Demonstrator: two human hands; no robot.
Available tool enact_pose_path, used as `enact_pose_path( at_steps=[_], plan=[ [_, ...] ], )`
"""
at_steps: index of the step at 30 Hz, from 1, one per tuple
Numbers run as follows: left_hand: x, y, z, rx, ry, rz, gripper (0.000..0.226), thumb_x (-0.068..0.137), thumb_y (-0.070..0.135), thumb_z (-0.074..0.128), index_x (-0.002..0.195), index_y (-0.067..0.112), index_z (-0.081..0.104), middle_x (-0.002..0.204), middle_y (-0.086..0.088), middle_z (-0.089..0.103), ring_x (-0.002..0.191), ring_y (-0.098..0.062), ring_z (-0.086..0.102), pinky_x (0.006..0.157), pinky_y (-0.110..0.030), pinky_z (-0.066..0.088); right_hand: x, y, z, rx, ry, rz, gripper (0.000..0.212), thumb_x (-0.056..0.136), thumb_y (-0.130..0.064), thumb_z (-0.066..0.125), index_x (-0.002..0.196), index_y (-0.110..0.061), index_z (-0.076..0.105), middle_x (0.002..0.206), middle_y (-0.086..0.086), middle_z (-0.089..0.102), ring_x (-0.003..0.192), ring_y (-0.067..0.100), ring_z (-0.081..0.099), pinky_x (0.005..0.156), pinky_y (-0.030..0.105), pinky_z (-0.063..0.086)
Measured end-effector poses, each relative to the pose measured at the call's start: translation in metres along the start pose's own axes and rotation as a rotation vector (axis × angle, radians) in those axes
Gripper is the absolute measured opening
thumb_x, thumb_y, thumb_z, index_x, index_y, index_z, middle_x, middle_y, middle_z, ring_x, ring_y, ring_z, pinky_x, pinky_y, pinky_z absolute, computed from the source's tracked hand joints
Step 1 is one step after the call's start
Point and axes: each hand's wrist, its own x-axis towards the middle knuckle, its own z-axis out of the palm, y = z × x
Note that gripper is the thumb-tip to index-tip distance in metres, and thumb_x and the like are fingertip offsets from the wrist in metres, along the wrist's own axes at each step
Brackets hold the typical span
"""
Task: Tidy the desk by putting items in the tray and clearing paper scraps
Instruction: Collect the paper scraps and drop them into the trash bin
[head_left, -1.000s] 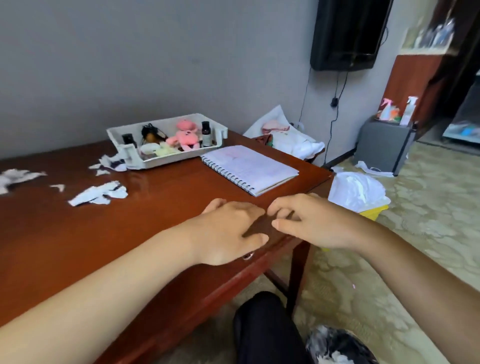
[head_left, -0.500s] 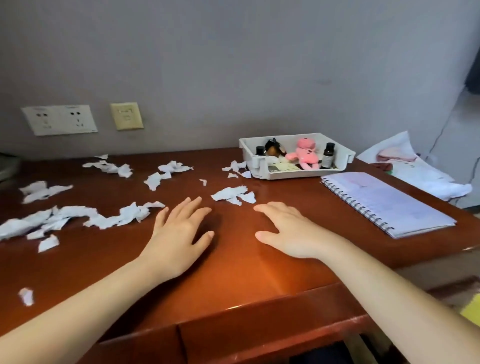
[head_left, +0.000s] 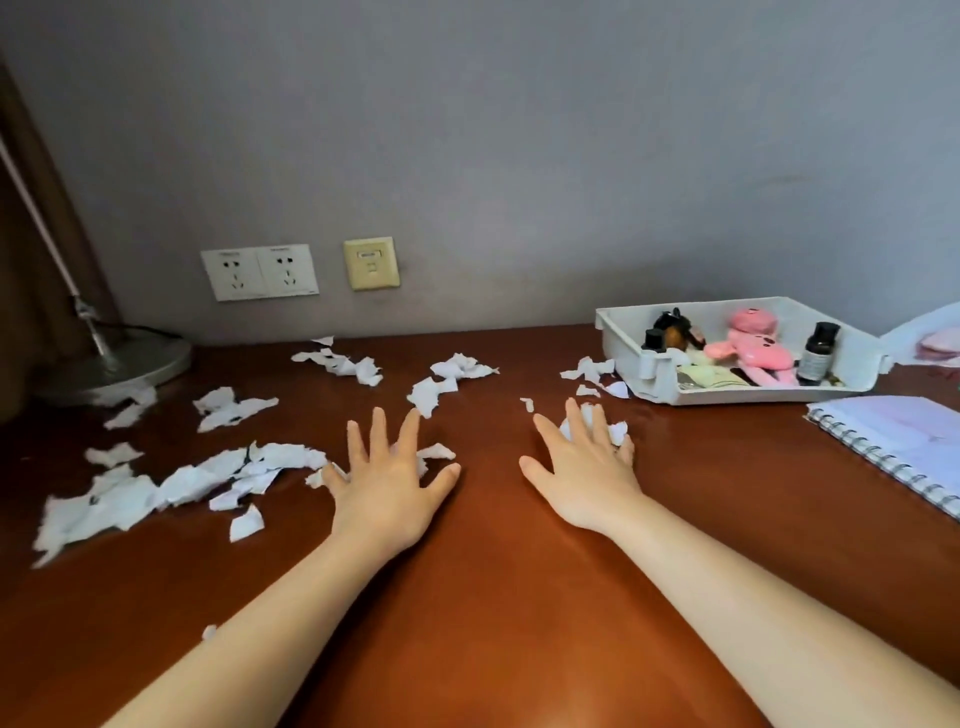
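Counter: red-brown wood, paper scraps scattered.
Left grip: splayed flat among scraps, holding nothing.
Right grip: flat, resting on scraps.
Tray: bottles, pink toy.

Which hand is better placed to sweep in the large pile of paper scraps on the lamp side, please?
Probably the left hand: it lies flat, fingers spread, right beside that pile. The right hand rests on other scraps nearer the tray, farther from it.
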Motion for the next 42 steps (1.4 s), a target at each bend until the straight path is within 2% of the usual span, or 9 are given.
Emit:
enact_pose_path(
  at_steps=[4, 15, 17, 20, 24, 29, 33, 37, 42],
  plan=[
    [0.032, 0.008, 0.006, -0.022, 0.005, -0.002, 0.086, 0.086, 0.07, 0.034, 0.15, 0.029, -0.004, 0.16, -0.009, -0.012, 0.146, -0.032, -0.016, 0.115, -0.058, 0.005, 0.024, -0.003, 0.001, -0.001, 0.078, 0.013, 0.063, 0.095, -0.054, 0.03, 0.151, -0.033, 0.009, 0.161, 0.005, -0.005, 0.148, 0.03, -0.011, 0.117, 0.055, 0.001],
    [0.102, 0.017, 0.018, -0.108, 0.028, 0.05, 0.083, 0.086, 0.068, 0.037, 0.151, 0.03, 0.001, 0.161, -0.004, -0.003, 0.148, -0.025, -0.007, 0.115, -0.055, 0.008, 0.088, 0.006, 0.002, -0.012, 0.164, 0.118, 0.071, 0.09, -0.063, 0.03, 0.151, -0.029, 0.013, 0.161, 0.006, -0.004, 0.147, 0.032, -0.009, 0.114, 0.059, 0.006],
    [0.111, 0.016, 0.02, -0.109, 0.023, 0.083, 0.077, 0.088, 0.065, 0.036, 0.15, 0.028, 0.009, 0.16, -0.003, 0.008, 0.148, -0.023, 0.002, 0.116, -0.053, 0.01, 0.096, 0.006, 0.001, -0.004, 0.148, 0.136, 0.072, 0.09, -0.063, 0.03, 0.151, -0.029, 0.013, 0.161, 0.006, -0.002, 0.147, 0.032, -0.006, 0.114, 0.058, 0.01],
    [0.121, 0.015, 0.02, -0.116, 0.039, 0.193, 0.056, 0.093, 0.054, 0.037, 0.142, 0.027, 0.035, 0.151, 0.002, 0.036, 0.142, -0.019, 0.026, 0.114, -0.045, 0.018, 0.106, 0.008, 0.0, 0.041, 0.112, 0.101, 0.069, 0.091, -0.062, 0.033, 0.15, -0.028, 0.018, 0.161, 0.006, 0.006, 0.148, 0.03, 0.005, 0.114, 0.054, 0.014],
    [0.123, 0.016, 0.018, -0.196, 0.082, 0.305, 0.032, 0.096, 0.031, 0.044, 0.126, 0.023, 0.051, 0.131, 0.001, 0.055, 0.123, -0.019, 0.047, 0.102, -0.034, 0.036, 0.108, 0.008, -0.001, 0.127, 0.111, -0.112, 0.058, 0.094, -0.049, 0.042, 0.147, -0.028, 0.029, 0.158, 0.0, 0.022, 0.146, 0.02, 0.02, 0.117, 0.043, 0.019],
    [0.12, 0.018, 0.017, -0.355, 0.097, 0.336, 0.029, 0.096, 0.018, 0.043, 0.124, 0.022, 0.043, 0.129, -0.002, 0.05, 0.121, -0.019, 0.045, 0.099, -0.031, 0.037, 0.104, 0.006, -0.005, 0.175, 0.235, -0.203, 0.064, 0.091, -0.043, 0.053, 0.148, -0.031, 0.025, 0.158, -0.006, 0.019, 0.145, 0.016, 0.019, 0.117, 0.04, 0.017],
    [0.124, 0.016, 0.02, -0.218, 0.228, 0.297, 0.052, 0.094, 0.044, 0.042, 0.143, 0.028, 0.029, 0.148, 0.004, 0.034, 0.138, -0.018, 0.028, 0.114, -0.039, 0.019, 0.103, 0.005, -0.003, 0.074, 0.244, -0.032, 0.074, 0.086, -0.062, 0.045, 0.148, -0.03, 0.021, 0.158, -0.002, 0.017, 0.146, 0.021, 0.014, 0.115, 0.044, 0.019],
    [0.13, 0.016, 0.023, -0.105, 0.047, 0.231, 0.068, 0.092, 0.06, 0.034, 0.15, 0.032, 0.012, 0.159, 0.004, 0.015, 0.147, -0.02, 0.009, 0.116, -0.047, 0.01, 0.106, 0.005, 0.0, 0.03, 0.164, 0.071, 0.08, 0.083, -0.072, 0.038, 0.148, -0.031, 0.019, 0.157, 0.002, 0.022, 0.143, 0.027, 0.021, 0.111, 0.046, 0.024],
    [0.137, 0.016, 0.024, -0.101, 0.02, 0.313, 0.05, 0.095, 0.05, 0.037, 0.14, 0.027, 0.037, 0.15, 0.006, 0.035, 0.139, -0.016, 0.028, 0.114, -0.042, 0.019, 0.108, 0.004, -0.001, -0.033, 0.191, 0.002, 0.061, 0.09, -0.063, 0.036, 0.142, -0.031, 0.035, 0.146, -0.001, 0.039, 0.135, 0.023, 0.032, 0.105, 0.04, 0.029]
  ],
)
